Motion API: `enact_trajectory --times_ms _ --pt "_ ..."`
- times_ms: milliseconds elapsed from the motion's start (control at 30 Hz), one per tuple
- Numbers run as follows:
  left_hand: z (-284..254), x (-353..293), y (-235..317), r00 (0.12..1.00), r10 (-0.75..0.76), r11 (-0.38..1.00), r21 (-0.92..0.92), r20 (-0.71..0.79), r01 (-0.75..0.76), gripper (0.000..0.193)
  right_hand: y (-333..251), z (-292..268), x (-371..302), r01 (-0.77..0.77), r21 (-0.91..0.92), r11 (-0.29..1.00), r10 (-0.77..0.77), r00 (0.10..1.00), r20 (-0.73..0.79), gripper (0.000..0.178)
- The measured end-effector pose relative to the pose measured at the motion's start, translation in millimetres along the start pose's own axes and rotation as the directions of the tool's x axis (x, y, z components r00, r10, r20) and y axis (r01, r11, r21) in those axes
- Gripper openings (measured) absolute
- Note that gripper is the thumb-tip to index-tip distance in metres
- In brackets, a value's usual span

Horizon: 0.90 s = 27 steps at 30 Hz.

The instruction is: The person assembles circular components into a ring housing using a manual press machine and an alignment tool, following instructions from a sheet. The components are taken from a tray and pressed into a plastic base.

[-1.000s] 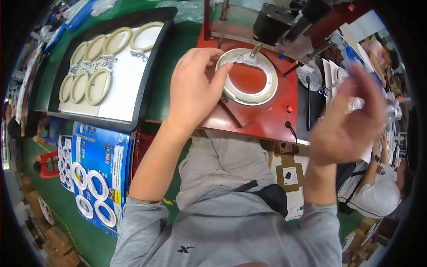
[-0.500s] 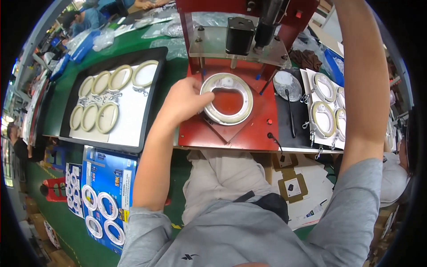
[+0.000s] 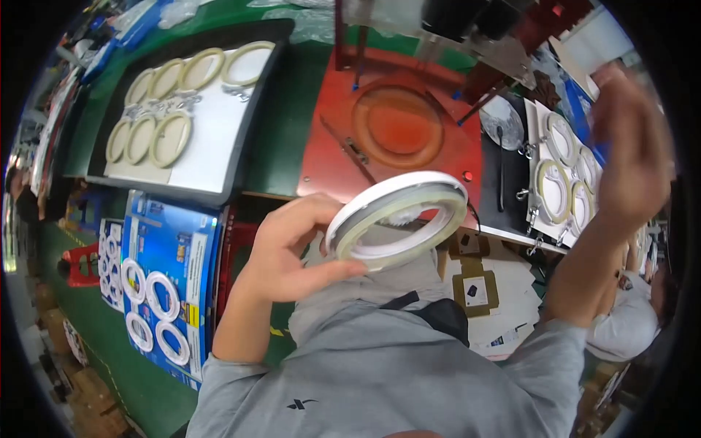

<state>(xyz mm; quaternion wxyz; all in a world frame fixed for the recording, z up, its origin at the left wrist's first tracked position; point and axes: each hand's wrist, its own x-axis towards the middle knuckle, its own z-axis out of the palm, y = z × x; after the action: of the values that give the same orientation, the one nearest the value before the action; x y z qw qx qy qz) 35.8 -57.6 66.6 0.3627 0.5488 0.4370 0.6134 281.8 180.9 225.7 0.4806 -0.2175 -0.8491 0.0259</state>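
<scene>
Tilted up in front of my lap is a white ring-shaped part (image 3: 398, 219) with a cream inner band and a small pale gear-like piece inside. My left hand (image 3: 292, 252) grips its left rim, thumb below and fingers behind. My right hand (image 3: 628, 146) is raised at the right, above the board of rings, smeared by motion; whether it holds anything cannot be made out. Ahead lies the red press base (image 3: 321, 157), with a round ring-shaped fixture (image 3: 398, 125) on it holding no part.
A black tray (image 3: 248, 146) with several cream rings stands at the left. Below it, white rings lie on a blue printed sheet (image 3: 157, 241). At the right are a board with clipped rings (image 3: 553, 191), a round clear dish (image 3: 502, 120) and a black stick-like tool (image 3: 501, 171).
My left hand has lifted the ring off the press fixture and brought it toward me, tilted. My right hand has come down from above at the right. The view has shifted.
</scene>
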Motion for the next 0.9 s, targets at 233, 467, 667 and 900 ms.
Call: enact_trajectory --times_ms 233,467,667,900 --pt "58.9 -7.1 -30.0 0.984 -0.173 0.916 -0.361 0.042 0.176 0.046 -26.6 8.1 -172.0 -0.701 0.486 0.522 0.264 0.674 0.69 0.046" --pt "99.9 6.6 -41.4 0.91 -0.213 0.953 -0.131 0.355 0.274 0.028 43.5 -76.3 -197.0 -0.773 0.599 0.211 0.809 0.482 0.336 0.042" --pt "95.5 -6.8 -48.1 0.914 -0.352 0.929 -0.04 0.202 0.367 0.017 159.4 -190.8 -247.3 -0.649 0.722 0.239 0.971 0.14 -0.195 0.043" --pt "82.2 -18.7 -58.9 0.876 -0.471 0.877 -0.048 0.102 0.478 0.011 276.6 -248.1 -316.2 -0.77 0.628 0.116 0.958 -0.081 -0.276 0.046"
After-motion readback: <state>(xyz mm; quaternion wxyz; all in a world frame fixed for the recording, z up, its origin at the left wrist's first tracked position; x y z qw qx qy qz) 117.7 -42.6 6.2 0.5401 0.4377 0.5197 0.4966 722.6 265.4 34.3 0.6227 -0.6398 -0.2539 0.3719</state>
